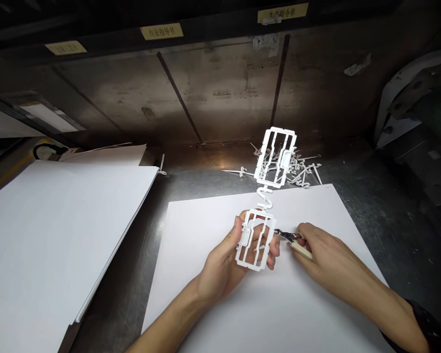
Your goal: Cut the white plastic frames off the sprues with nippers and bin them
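Observation:
My left hand grips the lower of two white plastic frames, thumb on its left edge and fingers behind it. A curved S-shaped white runner joins it to the upper white plastic frame, which sticks up over the scrap pile. In my right hand is a pair of nippers with cream handles. Their metal jaws point left, at the right edge of the lower frame; whether the jaws touch it I cannot tell.
White paper lies under my hands on a metal bench. Behind it is a heap of white plastic scraps. A stack of white sheets stands at left. A metal wall closes off the back; dark machinery is at right.

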`<state>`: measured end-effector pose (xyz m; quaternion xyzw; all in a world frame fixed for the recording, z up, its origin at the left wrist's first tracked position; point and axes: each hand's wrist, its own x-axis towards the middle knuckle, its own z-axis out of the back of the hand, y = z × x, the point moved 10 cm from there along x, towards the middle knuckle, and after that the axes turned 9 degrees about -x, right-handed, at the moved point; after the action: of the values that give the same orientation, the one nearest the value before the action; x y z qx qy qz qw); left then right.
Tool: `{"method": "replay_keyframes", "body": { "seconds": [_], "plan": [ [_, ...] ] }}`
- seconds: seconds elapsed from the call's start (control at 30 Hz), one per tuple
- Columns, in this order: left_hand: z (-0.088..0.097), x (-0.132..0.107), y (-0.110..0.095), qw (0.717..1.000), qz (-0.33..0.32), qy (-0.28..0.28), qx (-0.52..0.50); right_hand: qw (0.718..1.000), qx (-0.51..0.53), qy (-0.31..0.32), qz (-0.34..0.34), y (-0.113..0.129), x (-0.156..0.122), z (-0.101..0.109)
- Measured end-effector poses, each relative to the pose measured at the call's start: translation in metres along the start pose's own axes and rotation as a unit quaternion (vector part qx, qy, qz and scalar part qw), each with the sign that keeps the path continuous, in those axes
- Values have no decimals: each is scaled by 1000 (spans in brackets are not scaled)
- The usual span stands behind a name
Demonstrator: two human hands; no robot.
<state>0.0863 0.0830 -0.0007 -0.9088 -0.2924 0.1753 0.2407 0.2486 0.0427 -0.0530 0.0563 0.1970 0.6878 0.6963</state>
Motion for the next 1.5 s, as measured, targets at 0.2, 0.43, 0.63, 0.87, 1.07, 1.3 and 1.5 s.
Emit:
{"method": "replay_keyframes", "body": {
  "seconds": [0.2,0.43,0.63,0.87,1.07,1.3,1.5],
  "plan": [
    [-1,-1,-3,1000,-11,-4,11,1000,8,14,-14,0,0,2],
    [-3,0,-2,1000,-9,0,-4,1000,5,12,-9,1,1,3],
    [-3,1,0,1000,-6,-4,-8,1000,-13,5,-5,-1,-1,1],
    [-6,2,-1,1000,2,0,-23,1000,-8,4,-2,-4,-2,-3],
    [1,0,0,1000,-1,-9,3,1000,-2,7,-2,-3,-1,-2],
    [2,0,0,999,-32,-8,26,1000,7,-11,11,2,-1,-1],
    [0,-1,1,999,-32,0,21,1000,26,12,-4,1,0,-5]
  ]
}}
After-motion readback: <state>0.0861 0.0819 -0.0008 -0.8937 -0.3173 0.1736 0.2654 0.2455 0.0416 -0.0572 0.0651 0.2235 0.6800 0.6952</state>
